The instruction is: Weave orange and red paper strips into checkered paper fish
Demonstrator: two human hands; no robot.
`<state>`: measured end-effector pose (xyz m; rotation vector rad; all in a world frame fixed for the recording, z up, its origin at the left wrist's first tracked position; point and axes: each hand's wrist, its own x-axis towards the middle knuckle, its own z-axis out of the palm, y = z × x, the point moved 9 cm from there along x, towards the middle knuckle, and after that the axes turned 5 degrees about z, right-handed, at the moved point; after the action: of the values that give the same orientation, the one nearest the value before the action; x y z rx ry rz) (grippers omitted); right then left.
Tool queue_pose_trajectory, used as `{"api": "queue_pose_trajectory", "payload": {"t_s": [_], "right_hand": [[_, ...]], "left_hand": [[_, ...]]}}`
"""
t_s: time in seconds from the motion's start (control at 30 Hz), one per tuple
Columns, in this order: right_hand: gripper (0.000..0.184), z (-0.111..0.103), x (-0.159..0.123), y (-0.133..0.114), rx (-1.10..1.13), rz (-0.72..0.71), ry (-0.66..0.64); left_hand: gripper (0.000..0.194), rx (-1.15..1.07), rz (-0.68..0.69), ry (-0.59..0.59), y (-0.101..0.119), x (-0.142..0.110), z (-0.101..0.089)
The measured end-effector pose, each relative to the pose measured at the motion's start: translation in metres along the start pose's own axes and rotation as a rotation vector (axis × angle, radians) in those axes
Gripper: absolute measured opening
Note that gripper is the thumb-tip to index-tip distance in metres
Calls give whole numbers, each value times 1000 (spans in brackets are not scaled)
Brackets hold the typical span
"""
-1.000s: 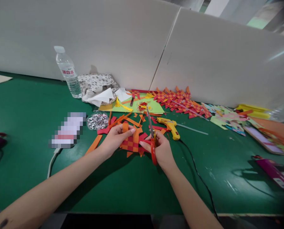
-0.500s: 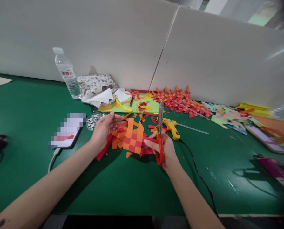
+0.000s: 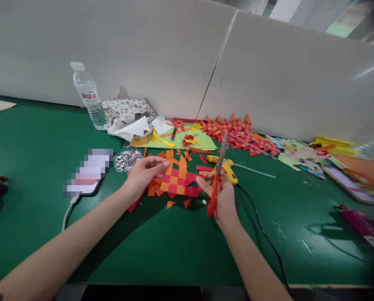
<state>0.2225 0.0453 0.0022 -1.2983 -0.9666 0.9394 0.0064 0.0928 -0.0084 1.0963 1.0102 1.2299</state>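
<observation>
A red and orange woven paper fish (image 3: pixel 176 182) is held up over paper scraps at the middle of the table. My left hand (image 3: pixel 144 173) pinches its upper left part between thumb and fingers. In my right hand (image 3: pixel 223 194) are scissors (image 3: pixel 214 193) with red handles, blades pointing up and away from me. The right thumb is close to the red strips at the fish's right end; I cannot tell whether it touches them. Orange scraps (image 3: pixel 154 187) lie beneath and left of the fish. A small white disc (image 3: pixel 204 202) lies near the right hand.
Behind my right hand lies a yellow glue gun (image 3: pixel 229 170) with a black cord. A tub of googly eyes (image 3: pixel 128 160), a phone (image 3: pixel 91 171) and a water bottle (image 3: pixel 89 98) stand or lie left. Finished woven fish (image 3: pixel 237 131) are piled against the partition (image 3: pixel 143 54).
My left hand let go of the fish, moved left, then came back and pinched it. My right hand shifted slightly right with the scissors and released the fish's red strips.
</observation>
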Motion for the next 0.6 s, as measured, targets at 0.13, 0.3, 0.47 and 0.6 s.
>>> {"api": "queue_pose_trajectory", "payload": {"t_s": [0.13, 0.3, 0.47, 0.6], "right_hand": [[34, -3, 0, -1, -3, 2, 23], [33, -2, -3, -9, -3, -42, 35], [33, -2, -4, -8, 18, -36, 43], [32, -5, -3, -9, 56, -79, 46]], "left_hand": [[26, 0, 9, 31, 2, -1, -1], [26, 25, 12, 38, 3, -3, 1], [23, 32, 7, 24, 5, -4, 3], [20, 32, 7, -13, 5, -5, 7]]}}
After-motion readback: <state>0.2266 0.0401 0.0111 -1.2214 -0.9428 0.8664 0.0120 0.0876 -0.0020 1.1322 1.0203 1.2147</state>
